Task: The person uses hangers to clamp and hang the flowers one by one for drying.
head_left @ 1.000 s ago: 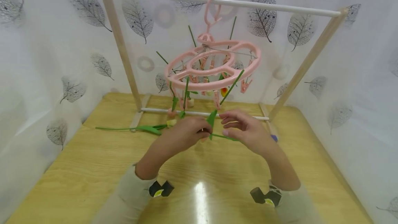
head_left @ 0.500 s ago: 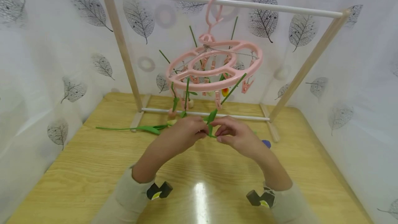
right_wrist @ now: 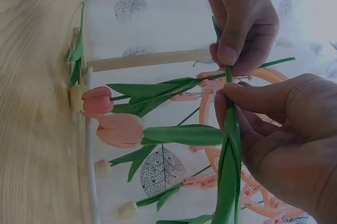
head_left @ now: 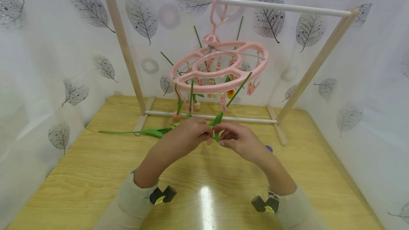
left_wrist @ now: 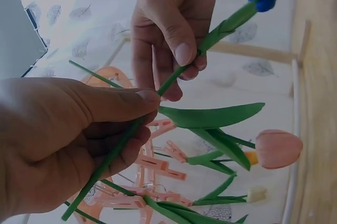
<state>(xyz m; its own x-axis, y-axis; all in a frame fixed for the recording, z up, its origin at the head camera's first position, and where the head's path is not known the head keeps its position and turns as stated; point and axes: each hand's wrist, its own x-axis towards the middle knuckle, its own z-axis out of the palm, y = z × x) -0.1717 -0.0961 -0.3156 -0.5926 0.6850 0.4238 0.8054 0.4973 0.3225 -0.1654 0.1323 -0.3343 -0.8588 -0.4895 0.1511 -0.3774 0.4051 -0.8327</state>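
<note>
Both hands pinch the green stem of one artificial blue tulip (left_wrist: 261, 0), held roughly crosswise in front of a pink clip hanger (head_left: 211, 88). My left hand (head_left: 188, 132) has the bare stem between thumb and fingers, with the stem's end sticking out past the palm. My right hand (head_left: 238, 141) grips it closer to the leaves, fingertips almost meeting the left ones. In the head view the right hand hides most of the blue bloom. Just behind the hands a peach tulip (right_wrist: 120, 130) hangs bloom-down from the hanger's front clip (head_left: 223, 103).
The hanger hooks over the white top bar (head_left: 271, 6) of a wooden stand (head_left: 126, 49). Several other tulips hang from its clips, among them a pink tulip (right_wrist: 97, 100). A vacant clip (head_left: 252, 88) dangles at the right. Another tulip (head_left: 153, 132) lies on the table (head_left: 80, 173) at left.
My right hand has moved left toward the left hand, its loosely spread fingers closing on the stem. The blue bloom has shifted left with it. The left hand has barely moved.
</note>
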